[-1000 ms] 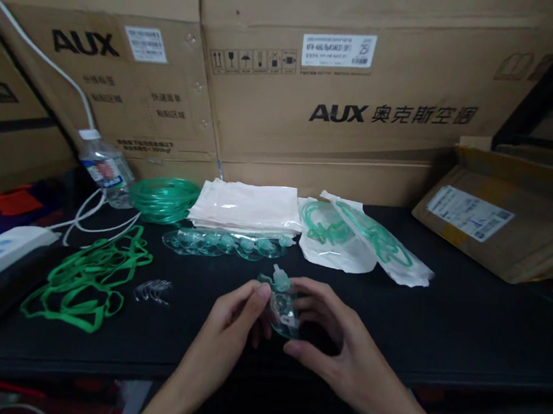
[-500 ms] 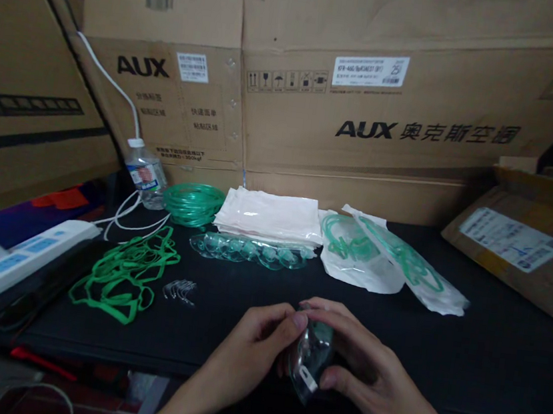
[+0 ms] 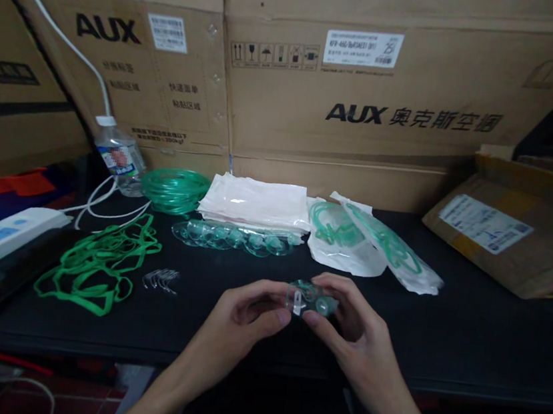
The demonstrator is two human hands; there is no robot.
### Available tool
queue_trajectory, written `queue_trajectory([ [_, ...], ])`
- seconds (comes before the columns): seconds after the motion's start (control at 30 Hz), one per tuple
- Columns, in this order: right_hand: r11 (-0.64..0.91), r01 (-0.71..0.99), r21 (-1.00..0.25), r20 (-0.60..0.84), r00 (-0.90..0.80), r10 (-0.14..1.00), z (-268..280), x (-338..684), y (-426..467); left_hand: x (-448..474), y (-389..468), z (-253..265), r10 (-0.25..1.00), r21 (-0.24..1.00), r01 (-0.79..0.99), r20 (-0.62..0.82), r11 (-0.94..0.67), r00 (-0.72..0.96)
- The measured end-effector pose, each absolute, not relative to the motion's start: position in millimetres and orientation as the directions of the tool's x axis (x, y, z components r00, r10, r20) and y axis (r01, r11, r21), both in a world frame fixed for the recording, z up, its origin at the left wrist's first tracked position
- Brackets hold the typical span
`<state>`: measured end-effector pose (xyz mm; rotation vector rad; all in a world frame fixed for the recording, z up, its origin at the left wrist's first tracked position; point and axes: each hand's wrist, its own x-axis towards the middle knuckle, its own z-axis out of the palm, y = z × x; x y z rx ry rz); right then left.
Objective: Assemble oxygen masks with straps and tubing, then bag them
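Turned onto its side since half a second ago, the clear green-tinted mask (image 3: 310, 294) between your hands now has its small white strip (image 3: 298, 302) toward your left, where that strip sat at the lower end before. Its round, pale green connector (image 3: 326, 306) now shows on the right. You can see through the thin plastic shell, which catches a few bright glints; its far side is partly covered by your fingers.

You have the mask just above the front part of the black table (image 3: 480, 353), between your two hands. Your right hand (image 3: 365, 329) is curled around its right end, thumb at the lower edge near the connector and fingers over the back, so it has hold of the mask. Your left hand (image 3: 246, 314) is half curled, with a gap between thumb and index finger; its fingertips reach the mask's left edge beside the white strip, though you cannot tell from this angle how firmly they grip.

Beyond your hands lies a row of similar masks (image 3: 237, 238), in front of a stack of white packets (image 3: 257, 201).
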<state>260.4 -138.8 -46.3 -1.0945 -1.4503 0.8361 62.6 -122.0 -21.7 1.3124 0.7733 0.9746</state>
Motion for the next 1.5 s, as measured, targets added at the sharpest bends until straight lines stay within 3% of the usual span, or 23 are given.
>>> queue_trajectory([
  [0.17,0.310,0.228,-0.923,0.298,-0.089,0.951,-43,262,-140,64,-119,-28,0.921,0.993,-0.119,0.064,-0.019,0.384],
  [0.33,0.380,0.310,-0.871,0.356,-0.133,0.925,-43,262,-141,65,-120,-31,0.939,0.997,-0.071,0.059,-0.037,0.338],
  [0.63,0.415,0.354,-0.838,0.391,-0.141,0.910,-41,258,-144,67,-125,-37,0.937,0.973,0.112,0.159,-0.202,0.310],
  [0.87,0.396,0.379,-0.837,0.372,-0.138,0.918,-40,258,-146,70,-125,-38,0.966,0.988,0.079,0.115,-0.136,0.232],
  [0.97,0.384,0.398,-0.833,0.379,-0.094,0.921,-41,258,-145,72,-127,-37,0.969,0.975,0.109,0.173,-0.194,0.175],
  [1.13,0.394,0.385,-0.834,0.391,-0.091,0.916,-45,259,-143,72,-131,-35,0.938,0.919,0.237,0.263,-0.315,0.226],
  [1.5,0.471,0.419,-0.776,0.477,-0.099,0.873,-44,256,-145,72,-129,-42,0.934,0.924,0.209,0.273,-0.321,0.229],
])
